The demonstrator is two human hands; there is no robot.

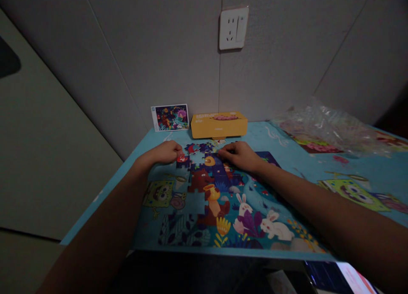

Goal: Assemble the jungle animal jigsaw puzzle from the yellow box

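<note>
A partly joined jigsaw puzzle [219, 185] with a forest animal scene lies on the blue cartoon-printed table cover. At its upper left, my left hand [166, 152] is closed, fingertips on a puzzle piece [182, 159] showing a red animal. My right hand [239, 155] reaches over the upper right part; its thumb and fingers are pinched at a dark blue puzzle piece, mostly hidden beneath them. Between the hands, a piece with a red bird [193, 149] sits along the top row. The table cover shows through gaps on the puzzle's left side.
A picture card [170, 118] and a yellow box [219, 126] stand against the wall. Crumpled clear plastic [331, 126] lies at the back right over a printed sheet. A lit phone screen [331, 277] is below the table's front edge. A wall socket [233, 28] is above.
</note>
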